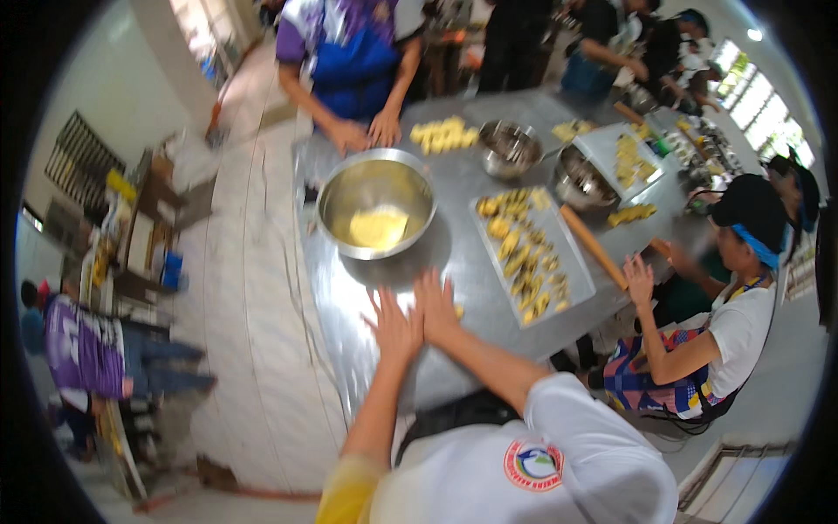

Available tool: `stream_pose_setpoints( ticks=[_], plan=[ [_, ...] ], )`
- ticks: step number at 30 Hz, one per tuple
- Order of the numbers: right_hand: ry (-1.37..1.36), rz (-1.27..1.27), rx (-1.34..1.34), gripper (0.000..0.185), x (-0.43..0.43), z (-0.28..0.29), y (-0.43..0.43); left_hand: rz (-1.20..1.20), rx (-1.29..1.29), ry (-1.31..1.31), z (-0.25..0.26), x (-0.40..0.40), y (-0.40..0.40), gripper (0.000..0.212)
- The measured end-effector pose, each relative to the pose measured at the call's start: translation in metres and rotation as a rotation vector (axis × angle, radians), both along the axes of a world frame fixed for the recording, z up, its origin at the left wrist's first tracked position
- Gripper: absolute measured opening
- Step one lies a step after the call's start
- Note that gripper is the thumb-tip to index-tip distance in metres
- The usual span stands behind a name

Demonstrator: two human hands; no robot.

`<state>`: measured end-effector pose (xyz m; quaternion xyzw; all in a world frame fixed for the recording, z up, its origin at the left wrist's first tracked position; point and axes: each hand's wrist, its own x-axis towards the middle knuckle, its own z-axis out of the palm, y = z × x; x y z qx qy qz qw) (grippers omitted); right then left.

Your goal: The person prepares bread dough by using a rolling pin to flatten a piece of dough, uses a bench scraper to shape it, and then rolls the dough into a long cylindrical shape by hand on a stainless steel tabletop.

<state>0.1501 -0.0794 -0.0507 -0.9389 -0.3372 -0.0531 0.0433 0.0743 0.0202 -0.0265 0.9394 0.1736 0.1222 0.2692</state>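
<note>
My left hand (pixel 396 331) and my right hand (pixel 437 309) lie side by side, palms down, on the stainless steel table (pixel 340 314). Their inner edges touch, and the fingers point away from me, spread apart. A small bit of yellow dough (pixel 459 310) shows beside my right hand. What lies under the palms is hidden. Just beyond my fingertips stands a large metal mixing bowl (pixel 327 226), with a yellow slab of dough (pixel 378 227) at its bottom. To the right, a tray (pixel 576 293) holds rows of small yellow pieces with dark filling (pixel 517 255).
A wooden rolling pin (pixel 594 247) lies along the tray's right side. Two metal bowls (pixel 504 169) with dark filling and a pile of yellow dough pieces (pixel 444 135) stand farther back. One person's hands (pixel 366 134) rest behind the big bowl; another person (pixel 740 242) sits at right.
</note>
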Motion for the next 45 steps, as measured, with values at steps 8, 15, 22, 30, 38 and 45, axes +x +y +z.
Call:
stream_pose_setpoints(
  ticks=[8,15,22,30,38,45],
  plan=[
    [0.196,0.191,0.169,0.068,-0.045,0.018,-0.030,-0.352,0.135,0.061,-0.005,-0.049,0.010,0.088],
    [0.423,0.204,0.136,0.070,-0.146,0.032,-0.115,-0.479,0.034,0.212,0.009,-0.148,-0.036,0.089],
    [0.182,0.083,0.249,0.069,-0.067,0.016,-0.046,-0.140,-0.009,0.132,-0.001,-0.059,-0.034,0.086],
    [0.081,-0.115,0.309,0.063,0.028,0.014,0.021,0.193,0.198,-0.036,-0.014,0.032,0.022,0.072],
    [0.255,0.360,0.150,0.070,-0.035,0.029,-0.077,-0.229,0.193,0.023,-0.005,-0.061,-0.018,0.058],
    [0.403,0.509,0.279,0.068,-0.074,0.022,-0.152,0.035,0.146,0.069,0.006,-0.107,-0.112,0.063]
  ],
)
